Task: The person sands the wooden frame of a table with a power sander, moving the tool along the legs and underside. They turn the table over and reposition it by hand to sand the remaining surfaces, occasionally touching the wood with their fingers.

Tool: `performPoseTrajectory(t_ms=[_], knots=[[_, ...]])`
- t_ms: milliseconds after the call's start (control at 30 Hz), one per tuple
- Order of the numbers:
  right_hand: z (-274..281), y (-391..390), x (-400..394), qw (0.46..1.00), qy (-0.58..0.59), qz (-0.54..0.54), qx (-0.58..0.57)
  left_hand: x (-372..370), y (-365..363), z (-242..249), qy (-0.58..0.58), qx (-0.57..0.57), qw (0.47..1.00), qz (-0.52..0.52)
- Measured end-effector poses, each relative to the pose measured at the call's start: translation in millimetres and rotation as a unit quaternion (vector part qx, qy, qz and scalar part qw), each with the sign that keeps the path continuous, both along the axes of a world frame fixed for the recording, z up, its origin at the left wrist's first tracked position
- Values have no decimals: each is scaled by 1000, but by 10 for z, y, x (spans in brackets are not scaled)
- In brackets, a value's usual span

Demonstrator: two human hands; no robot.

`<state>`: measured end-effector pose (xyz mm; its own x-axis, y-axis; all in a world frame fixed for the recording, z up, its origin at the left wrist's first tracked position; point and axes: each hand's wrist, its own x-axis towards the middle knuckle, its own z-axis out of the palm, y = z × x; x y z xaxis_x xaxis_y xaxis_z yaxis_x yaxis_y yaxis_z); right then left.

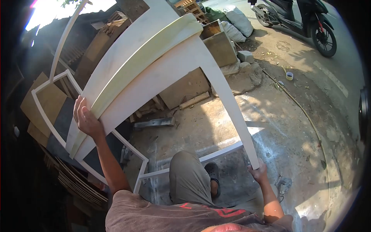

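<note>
A large white wooden frame point(181, 63) with a wide panel and long legs is tilted across the view in front of me. Along its panel runs a curved, pale greenish strip point(135, 62). My left hand point(88, 119) grips the panel's left end, fingers over the strip and its edge. At the lower right, my right hand point(259, 171) is closed round the end of the frame's long leg point(241, 123). Below the frame, thin white bars point(222, 151) reach across near my knee; how they join the frame is partly hidden.
A thin white rectangular frame point(46, 112) and boards point(42, 96) stand at the left. Behind are a wooden box point(220, 46), white sacks point(237, 21) and rocks point(247, 75). A motorbike point(301, 19) is parked at the upper right. A long stick point(305, 112) lies on the ground.
</note>
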<state>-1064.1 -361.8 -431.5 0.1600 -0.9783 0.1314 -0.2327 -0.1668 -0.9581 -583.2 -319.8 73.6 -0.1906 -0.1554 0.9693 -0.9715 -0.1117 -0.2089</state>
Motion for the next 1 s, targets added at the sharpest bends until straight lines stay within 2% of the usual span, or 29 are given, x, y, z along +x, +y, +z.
performPoseTrajectory(t_ms=[67,133,200,267,300,400,433,467,533,600,633,667,700,767,867,967,1000], knots=[[-696,79,-24,998,44,-13,-51,-213,35,-34,-111,48,993,-13],[-912,102,-133,997,39,-14,-69,-338,175,-32,-202,89,974,50],[-873,101,-80,999,-15,-10,-37,-282,284,-56,-187,111,975,51],[-755,224,-59,996,34,-39,-71,-133,390,-37,-184,140,971,63],[-699,277,-60,992,54,-68,-87,-81,500,-58,-181,120,972,85],[-575,485,-207,995,92,-22,37,241,877,-314,-105,40,986,121],[-634,482,-177,997,61,-34,-15,331,972,-384,-71,6,989,128],[-473,479,-114,996,46,-45,-54,349,1043,-380,-82,1,989,122],[234,397,77,991,38,-77,-100,275,1133,-433,-92,4,991,97],[1093,238,236,974,108,-120,-160,192,1253,-475,-119,16,989,86],[1524,163,390,953,51,-151,-257,129,1338,-490,-137,27,987,73],[1913,110,433,956,50,-159,-242,77,1436,-509,-155,40,985,62],[2265,68,487,947,18,-156,-280,45,1532,-533,-168,63,982,59],[2566,-163,434,924,-30,-152,-349,106,1641,-613,-187,66,978,71],[2864,-141,382,938,-148,-92,-301,187,1844,-761,-201,56,974,87],[2988,84,400,949,-49,-192,-247,52,1982,-868,-209,53,975,59],[2961,105,382,943,-59,-198,-262,29,2009,-906,-208,50,975,60]])
